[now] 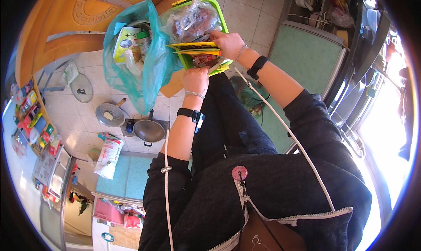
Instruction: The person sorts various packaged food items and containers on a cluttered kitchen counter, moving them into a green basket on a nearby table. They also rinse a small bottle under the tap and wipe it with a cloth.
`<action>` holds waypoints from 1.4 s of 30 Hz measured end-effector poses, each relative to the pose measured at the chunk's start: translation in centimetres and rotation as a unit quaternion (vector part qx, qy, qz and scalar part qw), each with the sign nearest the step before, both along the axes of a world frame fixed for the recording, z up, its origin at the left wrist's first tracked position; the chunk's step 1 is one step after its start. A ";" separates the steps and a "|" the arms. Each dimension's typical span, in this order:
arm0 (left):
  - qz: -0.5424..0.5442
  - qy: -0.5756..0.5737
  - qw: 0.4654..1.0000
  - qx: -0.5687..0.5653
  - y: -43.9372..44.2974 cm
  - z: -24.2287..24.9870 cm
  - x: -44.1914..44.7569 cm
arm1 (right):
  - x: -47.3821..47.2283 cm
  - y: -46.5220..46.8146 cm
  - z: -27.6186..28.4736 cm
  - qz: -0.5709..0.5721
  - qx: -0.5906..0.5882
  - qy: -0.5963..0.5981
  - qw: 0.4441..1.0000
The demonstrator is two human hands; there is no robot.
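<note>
Flat yellow packets (pixel 197 49) stand in a lime-green plastic basket (pixel 224 19), gripped at their right end by my right hand (pixel 228 46). My left hand (pixel 196 81) is at the basket's near left edge with its fingers curled inward; what they hold is hidden. A pale strip (pixel 215 67) lies beside those fingers. Behind the packets, a clear plastic bag (pixel 197 19) with reddish-brown contents fills the basket's far part. A red-and-white packet (pixel 204 59) lies in the near part. Left of the basket, an open teal plastic bag (pixel 154 76) contains a yellow-and-white package (pixel 125 45) and a green-capped jar (pixel 143 42).
A carved wooden chair (pixel 75 17) stands at upper left. On the left are a wok (pixel 149 131), a pan with a strainer (pixel 110 114), a glass lid (pixel 81 88) and a white sack (pixel 108 155). A green-topped counter (pixel 302 60) runs along the right.
</note>
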State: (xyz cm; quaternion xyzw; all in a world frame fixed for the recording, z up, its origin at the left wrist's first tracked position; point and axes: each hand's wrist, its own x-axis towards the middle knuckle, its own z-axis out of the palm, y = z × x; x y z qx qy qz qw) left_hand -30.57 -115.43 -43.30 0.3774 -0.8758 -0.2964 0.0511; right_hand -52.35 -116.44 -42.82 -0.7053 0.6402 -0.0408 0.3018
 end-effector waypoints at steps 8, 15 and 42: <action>0.013 -0.030 0.999 -0.001 0.0 0.0 0.8 | -2.4 1.5 -0.2 0.167 -0.058 -0.028 0.984; -0.013 -0.039 0.999 0.018 -0.2 -0.6 1.8 | -0.7 2.0 -3.5 0.201 -0.028 0.033 0.979; -0.077 0.115 0.988 0.061 -1.1 10.2 1.5 | -1.5 21.5 15.6 -0.380 0.035 -0.077 0.921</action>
